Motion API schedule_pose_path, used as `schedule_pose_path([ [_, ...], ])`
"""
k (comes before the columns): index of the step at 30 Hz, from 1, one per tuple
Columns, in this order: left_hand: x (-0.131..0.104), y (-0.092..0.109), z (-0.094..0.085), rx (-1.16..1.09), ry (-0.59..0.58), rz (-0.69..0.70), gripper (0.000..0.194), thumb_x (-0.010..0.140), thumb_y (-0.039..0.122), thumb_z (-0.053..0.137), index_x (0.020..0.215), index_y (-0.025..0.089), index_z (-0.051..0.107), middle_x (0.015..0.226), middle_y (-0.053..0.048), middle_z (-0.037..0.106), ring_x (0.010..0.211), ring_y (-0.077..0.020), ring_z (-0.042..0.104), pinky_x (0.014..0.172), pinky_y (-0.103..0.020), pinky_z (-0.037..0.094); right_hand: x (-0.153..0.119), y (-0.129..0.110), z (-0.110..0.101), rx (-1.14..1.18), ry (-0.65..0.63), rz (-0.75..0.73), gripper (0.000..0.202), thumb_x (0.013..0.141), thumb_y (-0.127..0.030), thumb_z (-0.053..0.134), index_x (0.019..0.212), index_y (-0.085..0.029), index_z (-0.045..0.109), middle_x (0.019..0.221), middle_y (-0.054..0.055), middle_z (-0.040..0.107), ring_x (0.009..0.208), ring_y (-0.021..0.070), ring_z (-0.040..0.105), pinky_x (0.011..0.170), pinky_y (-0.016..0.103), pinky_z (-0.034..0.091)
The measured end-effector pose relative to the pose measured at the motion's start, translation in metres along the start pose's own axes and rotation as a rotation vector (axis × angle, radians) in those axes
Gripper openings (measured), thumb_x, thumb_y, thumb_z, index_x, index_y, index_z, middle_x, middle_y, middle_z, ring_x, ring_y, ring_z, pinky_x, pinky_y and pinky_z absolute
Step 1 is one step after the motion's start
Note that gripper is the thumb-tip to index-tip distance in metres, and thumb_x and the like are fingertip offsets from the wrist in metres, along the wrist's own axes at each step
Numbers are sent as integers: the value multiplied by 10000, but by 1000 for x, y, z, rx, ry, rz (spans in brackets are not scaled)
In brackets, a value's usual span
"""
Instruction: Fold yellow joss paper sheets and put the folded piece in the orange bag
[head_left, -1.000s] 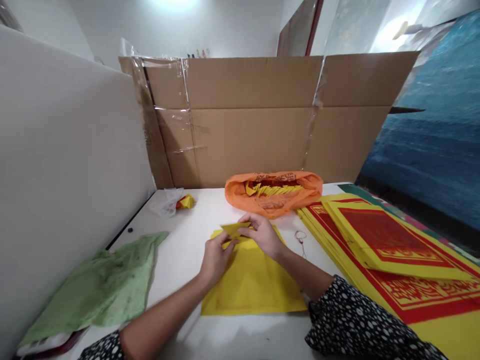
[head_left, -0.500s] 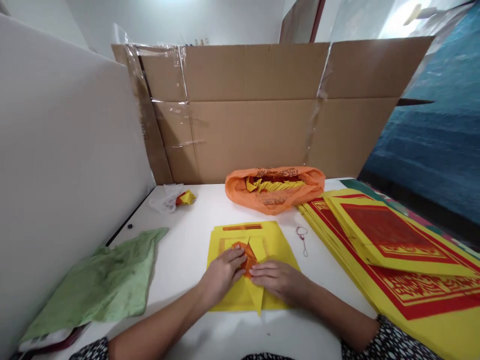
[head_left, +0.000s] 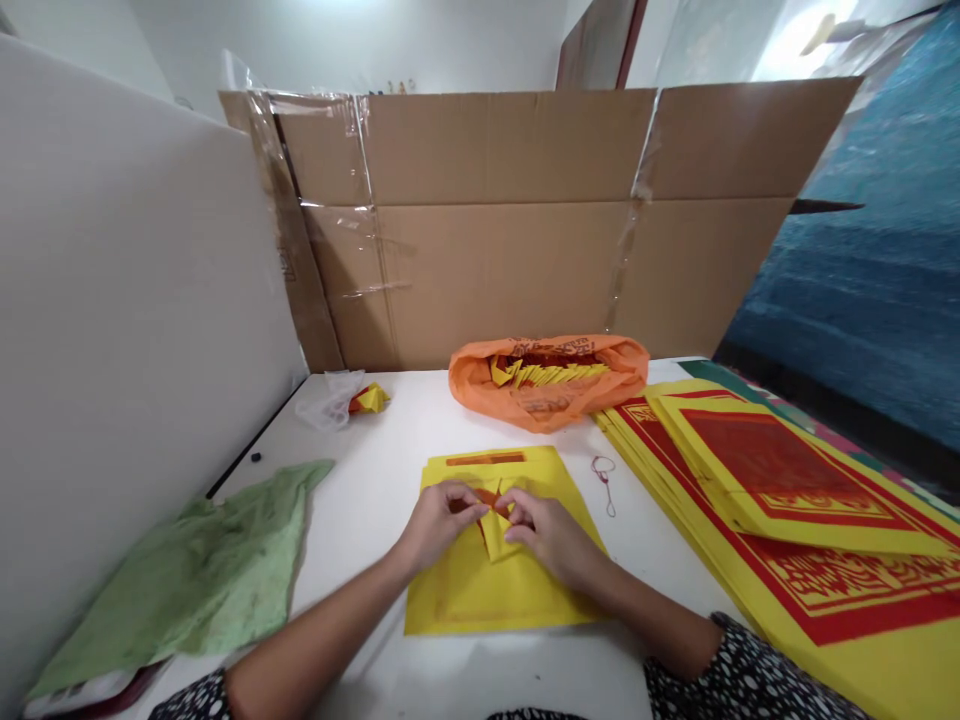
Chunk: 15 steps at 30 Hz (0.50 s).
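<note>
Between my two hands is a folded sheet of yellow and orange-red paper (head_left: pixel 501 540), one flap turned up toward me. My left hand (head_left: pixel 444 520) pinches its left side between thumb and fingers. On the other side, my right hand (head_left: pixel 546 528) pinches the paper near the middle, its fingertips close to the left ones. Underneath lies a stack of yellow paper sheets (head_left: pixel 480 608) with an orange printed band at the far edge. The fingers partly hide the folds.
Behind stands an orange bag (head_left: pixel 480 395) holding folded yellow pieces. Larger red-printed yellow sheets (head_left: pixel 795 470) are piled at right, near a thin red cord (head_left: pixel 604 480). A green cloth (head_left: pixel 202 570) and clear plastic bag (head_left: pixel 322 402) lie at left. A cardboard panel (head_left: pixel 495 260) closes the back.
Both hands have gone from pressing flat on the paper to pinching it. The yellow point that hung toward me is folded up, and the orange-red face is now mostly covered.
</note>
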<state>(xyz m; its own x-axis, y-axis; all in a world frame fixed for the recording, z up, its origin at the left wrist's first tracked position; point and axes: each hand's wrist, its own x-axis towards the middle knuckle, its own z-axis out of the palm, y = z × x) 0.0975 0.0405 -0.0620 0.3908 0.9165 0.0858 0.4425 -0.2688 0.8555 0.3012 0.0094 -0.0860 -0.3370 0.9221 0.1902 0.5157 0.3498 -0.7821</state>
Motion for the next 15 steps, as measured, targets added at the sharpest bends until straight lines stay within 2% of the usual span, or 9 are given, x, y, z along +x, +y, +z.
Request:
schedule_pose_path([
  [3,3,-10,4,-28,50,5,137,775,267,688,694,157,677,945,-80,647,881,-211,639,801,-316,492,-15,-3,11,-313,132,-236,322,886,-91,497,1184,-184,574,1105,99,638,972,228,595,838,372,487],
  [6,2,-13,3,-39,62,12,147,752,264,698,663,149,681,1059,-110,596,944,-225,639,847,-341,508,-36,-3,31,-601,154,-414,355,931,-92,426,1255,-159,556,1270,142,589,1156,271,535,939,425,470],
  [11,3,-12,0,-49,22,-21,164,782,294,684,694,156,695,1099,-109,584,938,-226,654,882,-373,528,-64,0,64,-760,215,-341,471,908,-92,445,1376,-126,478,1458,149,456,1366,311,374,1023,437,427],
  [15,4,-13,1,-38,20,-27,184,792,311,684,693,157,687,1100,-109,579,951,-239,654,891,-395,534,-71,-2,72,-794,219,-258,503,913,-138,469,1415,-161,449,1524,119,365,1390,316,349,1061,469,360],
])
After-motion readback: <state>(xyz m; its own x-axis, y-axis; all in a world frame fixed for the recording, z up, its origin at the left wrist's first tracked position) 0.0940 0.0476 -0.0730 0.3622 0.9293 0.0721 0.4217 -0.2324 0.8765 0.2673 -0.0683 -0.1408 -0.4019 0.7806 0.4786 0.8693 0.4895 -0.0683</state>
